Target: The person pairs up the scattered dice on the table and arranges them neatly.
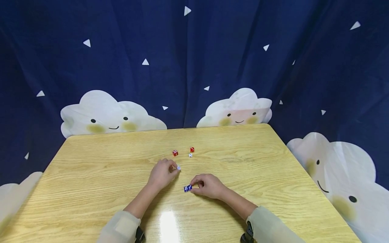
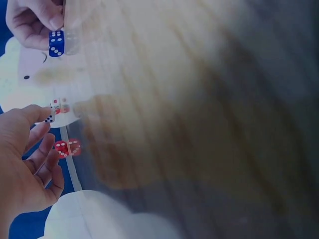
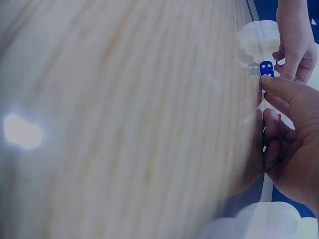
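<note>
Between thumb and forefinger, my left hand (image 1: 163, 173) pinches a white die (image 1: 178, 167) near the middle of the table; the left wrist view shows the same white die (image 2: 50, 115) at the fingertips. Closer to me, my right hand (image 1: 210, 186) has its thumb and forefinger on a blue die (image 1: 189, 187). A second blue die (image 1: 186, 189) stands close against its left side. In the right wrist view the right hand (image 3: 294, 119) partly hides the blue die (image 3: 266, 68).
Beyond the left hand lie a red die (image 1: 175, 153), another red die (image 1: 192, 149) and a white die (image 1: 190, 155) just in front of it. The glossy wooden table (image 1: 91, 182) reaches back to a dark blue curtain (image 1: 170, 74) with cloud prints.
</note>
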`<act>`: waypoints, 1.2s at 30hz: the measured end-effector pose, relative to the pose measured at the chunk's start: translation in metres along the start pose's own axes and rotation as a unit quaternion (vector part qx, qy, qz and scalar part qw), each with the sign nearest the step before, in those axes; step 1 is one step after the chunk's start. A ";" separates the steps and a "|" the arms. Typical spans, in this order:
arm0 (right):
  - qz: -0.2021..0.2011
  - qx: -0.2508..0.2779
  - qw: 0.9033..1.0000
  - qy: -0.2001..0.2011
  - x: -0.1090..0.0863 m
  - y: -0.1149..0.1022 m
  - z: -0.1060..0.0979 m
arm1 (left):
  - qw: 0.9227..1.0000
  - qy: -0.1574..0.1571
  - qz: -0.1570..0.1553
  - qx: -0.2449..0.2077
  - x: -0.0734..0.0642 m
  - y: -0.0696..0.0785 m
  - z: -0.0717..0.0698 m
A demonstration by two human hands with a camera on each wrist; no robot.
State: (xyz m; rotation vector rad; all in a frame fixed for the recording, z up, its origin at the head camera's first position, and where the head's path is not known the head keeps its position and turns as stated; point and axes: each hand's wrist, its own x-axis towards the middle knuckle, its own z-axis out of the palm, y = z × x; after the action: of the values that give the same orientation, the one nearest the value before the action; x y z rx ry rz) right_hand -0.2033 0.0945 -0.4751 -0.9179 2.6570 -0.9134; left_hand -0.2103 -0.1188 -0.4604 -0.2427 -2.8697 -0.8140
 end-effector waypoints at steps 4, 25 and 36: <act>0.002 0.000 1.000 0.001 0.000 0.000 0.000 | 1.000 -0.014 -0.002 0.000 -0.003 0.000 0.001; 0.003 0.000 1.000 -0.004 0.000 0.000 -0.001 | 0.999 -0.023 0.028 -0.019 -0.015 0.004 0.002; 0.007 0.004 1.000 -0.006 0.001 0.000 -0.001 | 0.998 -0.038 0.041 -0.017 -0.019 0.006 0.003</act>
State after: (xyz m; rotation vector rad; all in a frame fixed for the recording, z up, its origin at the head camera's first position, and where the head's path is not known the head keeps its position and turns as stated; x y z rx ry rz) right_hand -0.2040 0.0945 -0.4745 -0.8980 2.6447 -0.9133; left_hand -0.1906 -0.1144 -0.4633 -0.4000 -2.8962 -0.8564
